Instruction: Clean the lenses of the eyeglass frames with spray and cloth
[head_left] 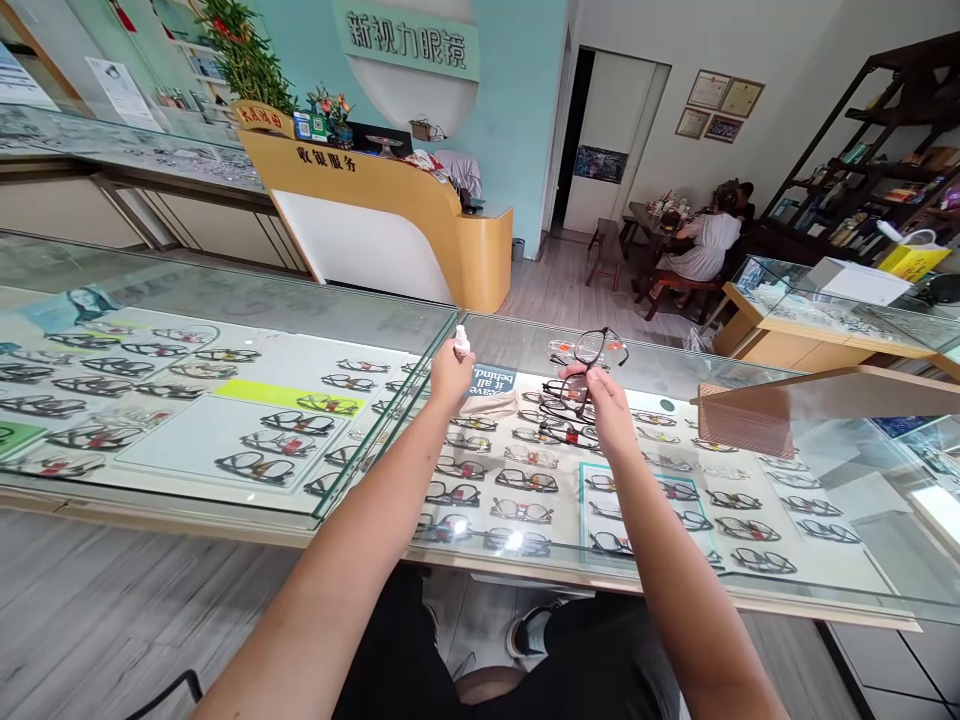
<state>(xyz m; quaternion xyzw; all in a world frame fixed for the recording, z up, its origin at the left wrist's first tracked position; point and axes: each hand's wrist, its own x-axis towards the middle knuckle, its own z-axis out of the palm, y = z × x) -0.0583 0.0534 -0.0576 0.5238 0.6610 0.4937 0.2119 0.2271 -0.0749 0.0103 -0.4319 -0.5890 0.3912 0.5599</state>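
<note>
My left hand (448, 376) is closed around a small white spray bottle (461, 341), whose top sticks up out of the fist. Held up over the glass counter (517, 328), a pair of dark-framed eyeglasses (602, 332) is pinched in my right hand (611, 402), one lens above the other. The bottle and the eyeglasses are apart. Between my hands, a beige folded cloth or pouch (491, 405) lies near a blue printed card (495, 378). Rows of eyeglasses (527, 480) show beneath the glass, below both forearms.
A brown slatted box or lid (750, 415) stands on the counter at the right. Another glass showcase (255, 300) adjoins on the left. A wooden reception desk (390, 210) is farther back. Two people sit at a table (660, 222) at the back right.
</note>
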